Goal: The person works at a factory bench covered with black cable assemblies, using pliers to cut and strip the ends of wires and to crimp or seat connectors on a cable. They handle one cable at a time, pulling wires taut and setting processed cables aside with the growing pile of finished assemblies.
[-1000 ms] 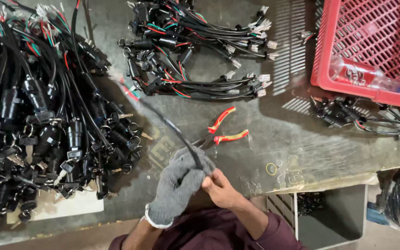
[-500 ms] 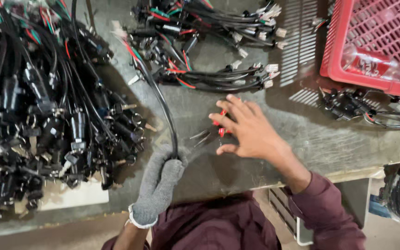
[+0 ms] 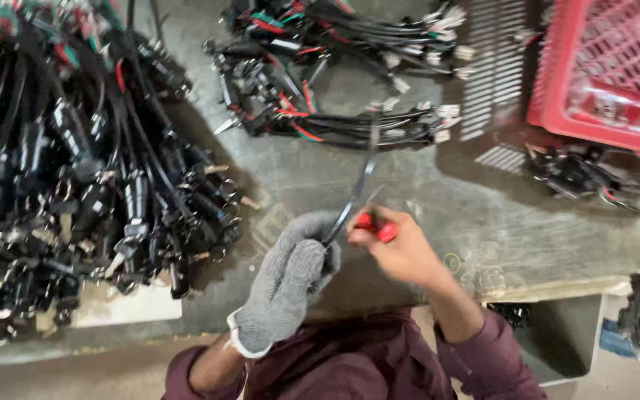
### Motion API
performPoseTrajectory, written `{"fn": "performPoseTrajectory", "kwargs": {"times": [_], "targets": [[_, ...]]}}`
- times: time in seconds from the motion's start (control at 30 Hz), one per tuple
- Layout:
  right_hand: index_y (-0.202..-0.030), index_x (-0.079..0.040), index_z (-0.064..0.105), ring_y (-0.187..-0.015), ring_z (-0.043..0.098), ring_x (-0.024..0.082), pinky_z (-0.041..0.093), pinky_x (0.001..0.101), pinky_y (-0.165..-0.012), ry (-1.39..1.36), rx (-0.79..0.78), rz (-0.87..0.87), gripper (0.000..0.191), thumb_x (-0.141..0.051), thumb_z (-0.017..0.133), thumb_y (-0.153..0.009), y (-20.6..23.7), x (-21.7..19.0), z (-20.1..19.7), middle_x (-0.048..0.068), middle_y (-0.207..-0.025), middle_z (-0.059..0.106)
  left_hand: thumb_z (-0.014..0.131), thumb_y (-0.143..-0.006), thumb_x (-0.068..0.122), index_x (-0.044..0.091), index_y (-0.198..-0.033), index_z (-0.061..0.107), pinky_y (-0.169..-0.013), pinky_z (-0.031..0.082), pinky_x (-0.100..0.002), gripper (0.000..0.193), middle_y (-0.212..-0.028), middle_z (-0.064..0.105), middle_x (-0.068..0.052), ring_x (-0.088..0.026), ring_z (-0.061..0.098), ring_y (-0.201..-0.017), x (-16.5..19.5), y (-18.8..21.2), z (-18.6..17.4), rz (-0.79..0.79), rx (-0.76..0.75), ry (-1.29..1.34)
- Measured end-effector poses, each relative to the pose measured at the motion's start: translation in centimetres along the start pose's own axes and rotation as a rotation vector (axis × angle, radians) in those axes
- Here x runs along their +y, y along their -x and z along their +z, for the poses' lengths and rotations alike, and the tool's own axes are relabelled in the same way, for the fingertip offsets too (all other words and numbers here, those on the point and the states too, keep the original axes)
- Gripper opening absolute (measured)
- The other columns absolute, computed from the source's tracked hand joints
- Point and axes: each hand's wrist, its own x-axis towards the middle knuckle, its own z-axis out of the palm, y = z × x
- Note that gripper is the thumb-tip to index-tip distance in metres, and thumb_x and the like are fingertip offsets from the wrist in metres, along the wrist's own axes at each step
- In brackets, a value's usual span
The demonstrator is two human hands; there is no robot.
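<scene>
My left hand [image 3: 290,278], in a grey knit glove, is closed around a black cable [image 3: 358,185] that rises from the fist toward the far bundles. My bare right hand [image 3: 401,248] sits just to its right and grips red-handled pliers [image 3: 376,226], whose tip lies against the cable right above the glove. Both hands hover over the grey worktable [image 3: 320,178] near its front edge. The picture is blurred by motion, so the pliers' jaws are not clear.
A big heap of black cable harnesses with plugs [image 3: 75,163] fills the left side. Smaller wire bundles with white connectors [image 3: 342,81] lie at the back centre. A red plastic basket [image 3: 601,74] stands at the back right, with more wires [image 3: 594,178] before it.
My right hand reached out to the pliers on the table, picked them up and brought them back to the cable in my left hand. The cable's free end swung to the right.
</scene>
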Motion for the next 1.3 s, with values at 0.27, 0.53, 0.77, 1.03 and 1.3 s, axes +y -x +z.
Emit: {"fn": "performPoseTrajectory", "kwargs": {"times": [0.27, 0.53, 0.77, 1.03, 1.3], "targets": [[-0.092, -0.009, 0.066, -0.093, 0.069, 0.03, 0.054, 0.0411, -0.07, 0.834, 0.17, -0.558, 0.029, -0.017, 0.084, -0.072, -0.7, -2.8, 1.6, 0.01, -0.099, 0.072, 0.05, -0.111, 0.018, 0.004, -0.143, 0.053, -0.063, 0.044, -0.024, 0.035, -0.089, 0.057, 0.002, -0.008, 0.05, -0.075, -1.7, 1.3, 0.5, 0.011, 0.136, -0.124], [-0.091, -0.01, 0.063, -0.083, 0.065, 0.03, 0.051, 0.0418, -0.066, 0.813, 0.042, -0.506, 0.03, -0.022, 0.084, -0.074, -2.0, -2.2, 0.8, 0.006, -0.087, 0.066, 0.062, -0.101, 0.027, 0.007, -0.161, 0.021, -0.07, 0.055, -0.027, 0.076, -0.113, 0.064, -0.007, -0.012, 0.06, -0.078, -0.2, 1.4, -1.6, -0.112, -0.181, -0.079], [-0.096, -0.008, 0.06, -0.086, 0.065, 0.03, 0.05, 0.0413, -0.068, 0.755, 0.063, -0.373, 0.038, -0.022, 0.082, -0.068, 0.0, -2.1, 2.8, 0.008, -0.09, 0.064, 0.079, -0.09, 0.015, 0.001, -0.146, 0.048, -0.097, 0.054, -0.04, 0.065, -0.129, 0.065, -0.021, -0.036, 0.066, -0.114, -2.5, 0.9, -0.7, 0.36, 0.18, -0.636], [-0.09, -0.011, 0.06, -0.084, 0.068, 0.027, 0.048, 0.0413, -0.064, 0.878, 0.109, -0.274, 0.032, -0.022, 0.08, -0.067, 0.7, -2.3, 3.2, 0.003, -0.083, 0.065, 0.083, -0.088, 0.015, 0.002, -0.147, 0.05, -0.091, 0.052, -0.042, 0.069, -0.12, 0.068, -0.016, -0.036, 0.066, -0.106, -3.7, 1.8, -0.1, 0.356, 0.249, -0.815], [-0.09, -0.01, 0.059, -0.083, 0.066, 0.03, 0.05, 0.042, -0.066, 0.814, 0.083, -0.284, 0.03, -0.016, 0.076, -0.067, 1.3, -2.3, 2.9, 0.006, -0.083, 0.063, 0.081, -0.091, 0.016, 0.002, -0.15, 0.046, -0.093, 0.051, -0.044, 0.07, -0.13, 0.065, -0.017, -0.036, 0.064, -0.11, -4.3, 2.1, 0.3, 0.456, 0.265, -0.871]]}}
